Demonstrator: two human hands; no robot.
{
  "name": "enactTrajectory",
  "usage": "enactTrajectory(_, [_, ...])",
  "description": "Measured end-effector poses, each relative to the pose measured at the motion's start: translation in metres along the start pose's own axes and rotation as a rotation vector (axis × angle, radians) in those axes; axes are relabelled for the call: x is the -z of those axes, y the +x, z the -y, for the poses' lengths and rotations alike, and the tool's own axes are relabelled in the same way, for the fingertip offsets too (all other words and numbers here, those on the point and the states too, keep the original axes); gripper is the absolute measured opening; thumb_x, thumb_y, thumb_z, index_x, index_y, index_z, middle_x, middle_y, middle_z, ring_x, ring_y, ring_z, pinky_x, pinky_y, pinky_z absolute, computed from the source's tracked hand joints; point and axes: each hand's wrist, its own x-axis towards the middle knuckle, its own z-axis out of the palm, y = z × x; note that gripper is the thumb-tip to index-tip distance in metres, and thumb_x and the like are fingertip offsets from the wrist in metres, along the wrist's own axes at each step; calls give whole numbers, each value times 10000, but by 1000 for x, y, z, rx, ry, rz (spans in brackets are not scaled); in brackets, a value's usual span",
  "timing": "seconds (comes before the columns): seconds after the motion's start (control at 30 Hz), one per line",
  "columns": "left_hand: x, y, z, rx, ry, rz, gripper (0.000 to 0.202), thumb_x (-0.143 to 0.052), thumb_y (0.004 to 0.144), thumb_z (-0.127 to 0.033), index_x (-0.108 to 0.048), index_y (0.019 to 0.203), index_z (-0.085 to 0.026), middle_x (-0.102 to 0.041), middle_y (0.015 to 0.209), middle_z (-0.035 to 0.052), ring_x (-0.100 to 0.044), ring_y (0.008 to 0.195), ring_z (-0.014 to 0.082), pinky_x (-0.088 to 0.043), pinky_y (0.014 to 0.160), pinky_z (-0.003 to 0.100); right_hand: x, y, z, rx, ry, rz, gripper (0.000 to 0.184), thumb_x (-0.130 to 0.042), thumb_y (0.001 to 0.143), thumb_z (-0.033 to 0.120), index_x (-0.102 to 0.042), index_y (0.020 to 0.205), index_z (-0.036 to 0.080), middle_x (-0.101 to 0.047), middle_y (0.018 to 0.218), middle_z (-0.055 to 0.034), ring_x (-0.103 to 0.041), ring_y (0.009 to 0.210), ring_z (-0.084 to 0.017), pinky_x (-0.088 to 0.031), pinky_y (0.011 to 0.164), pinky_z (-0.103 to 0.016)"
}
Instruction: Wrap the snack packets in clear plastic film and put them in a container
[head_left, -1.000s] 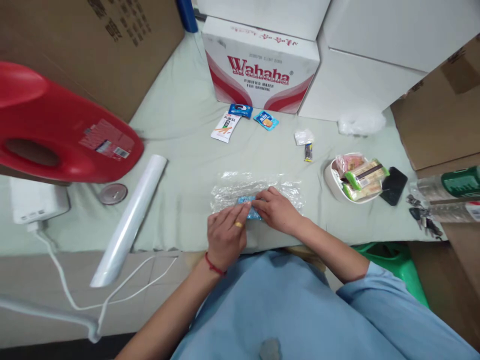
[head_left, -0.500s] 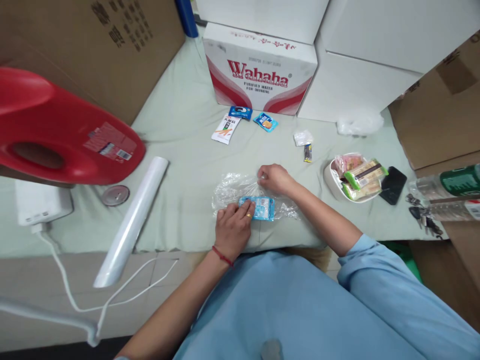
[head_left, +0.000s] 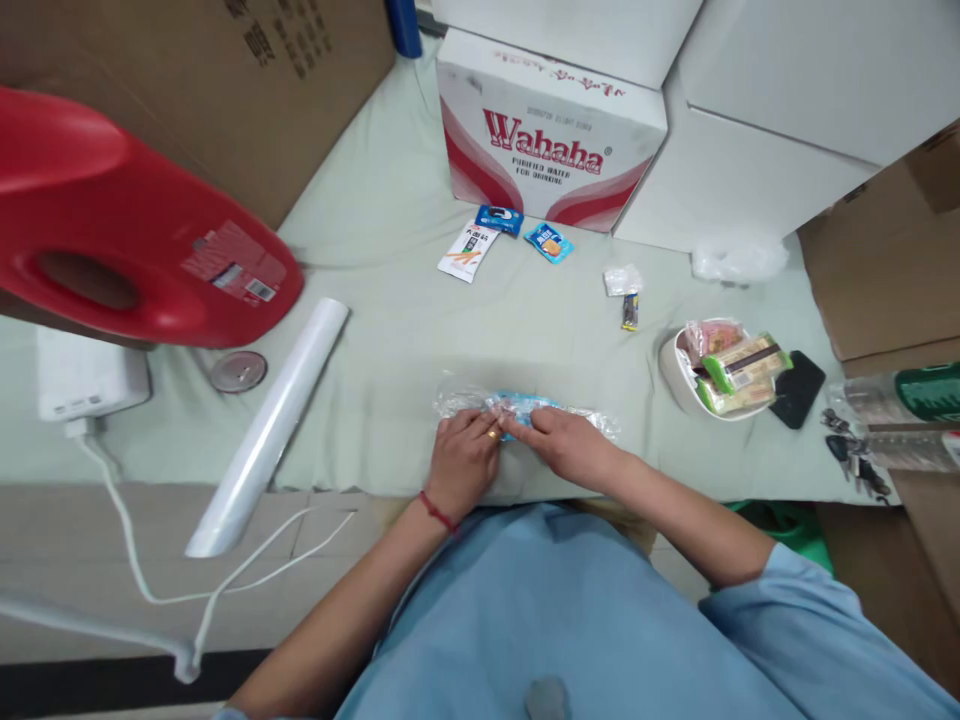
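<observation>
A small blue snack packet (head_left: 525, 406) lies near the front edge of the pale green cloth, covered by a sheet of clear plastic wrap (head_left: 592, 418). My left hand (head_left: 463, 462), with a ring and a red wrist cord, presses its fingers down on the wrap over the packet's left end. My right hand (head_left: 566, 443) lies next to it, fingers closed on the wrap over the packet's right part. Both hands hide most of the packet.
A roll of plastic wrap (head_left: 270, 425) lies to the left, near a red jug (head_left: 135, 240) and a white power adapter (head_left: 90, 375) with cable. A white bowl of snacks (head_left: 720, 375), a phone (head_left: 796, 388) and keys (head_left: 855, 455) sit right. Three packets (head_left: 469, 250) lie before the Wahaha box (head_left: 547, 130).
My right hand has come back from the wrap's far edge, drawing the wrap over the packet. Both hands now rest together on the wrapped packet. The sheet looks narrower.
</observation>
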Motion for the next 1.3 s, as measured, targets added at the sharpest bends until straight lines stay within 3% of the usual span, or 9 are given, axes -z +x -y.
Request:
enactTrajectory(0.13, [10, -2, 17, 45, -449, -107, 304, -515, 916, -119, -792, 949, -239, -816, 1108, 51, -686, 1160, 247, -537, 1025, 447, -13, -3, -2, 45, -12, 4, 577, -469, 1028, 58, -523, 1570, 250, -644, 1082, -82, -543, 979, -223, -443, 834, -303])
enactTrajectory(0.27, [25, 0, 35, 501, -596, -546, 203, -547, 901, -197, -689, 757, -219, -728, 829, 25, -699, 911, 201, -561, 925, 381, -11, -1, 1, 51, -5, 2, 611, -466, 1019, 47, -502, 1592, 258, -629, 1084, -88, -539, 976, -227, -460, 844, -314])
enactTrajectory(0.33, [29, 4, 43, 663, -496, -650, 243, -494, 953, -255, -711, 851, -217, -719, 911, 48, -670, 979, 212, -531, 986, 401, -8, 1, 4, 40, -9, 17, 611, -467, 1018, 45, -512, 1589, 257, -631, 1078, -94, -545, 975, -231, -465, 840, -318])
enactTrajectory(0.43, [27, 12, 47, 700, -315, -438, 377, -386, 1043, -362, -735, 1062, -221, -713, 1211, 113, -582, 1267, 262, -392, 1196, 505, -1, 3, 9, 29, -17, 38, 572, -474, 1029, 63, -551, 1565, 247, -644, 1057, -104, -560, 979, -242, -467, 842, -328])
enactTrajectory(0.57, [25, 13, 36, 620, -116, -110, 329, -691, 865, -510, -728, 982, -205, -551, 1511, 174, -289, 1560, 427, -256, 1261, 663, 6, 5, 9, -17, 27, 46, 508, -492, 1045, 107, -616, 1504, 283, -657, 1062, -102, -580, 987, -243, -444, 786, -309])
enactTrajectory(0.7, [40, 2, 21, 619, -246, -93, 206, -677, 826, -412, -675, 829, -206, -705, 1115, 111, -664, 1101, 292, -541, 1008, 469, 6, 7, 2, -23, 122, 44, 413, -491, 1051, 131, -713, 1371, 266, -659, 1046, -90, -582, 955, -215, -415, 773, -286])
enactTrajectory(0.83, [50, 4, -1, 707, -440, -132, 188, -671, 856, -392, -653, 822, -208, -640, 747, -14, -590, 658, 145, -509, 655, 278, 3, 13, -3, 1, 211, 32, 328, -494, 1045, 147, -775, 1204, 200, -654, 1010, -81, -549, 880, -193, -407, 773, -277])
enactTrajectory(1.2, [2, 14, -50, 146, -130, 118, 507, -487, 931, -187, -606, 1416, -95, -614, 1416, 207, -587, 1270, 323, -502, 1074, 493, 9, -27, -20, 226, 586, -83, 268, -563, 1018, 216, -716, 1237, 196, -663, 1301, -128, -579, 1276, -249, -469, 1126, -436])
enactTrajectory(1.3, [-2, 4, -53, 115, 88, 187, 640, -547, 898, -190, -525, 1532, -101, -566, 1541, 209, -568, 1292, 361, -472, 1049, 506, 7, -40, -31, -120, 572, -339, 310, -479, 1074, 288, -695, 1289, 231, -675, 1279, -125, -622, 1212, -247, -508, 1093, -449])
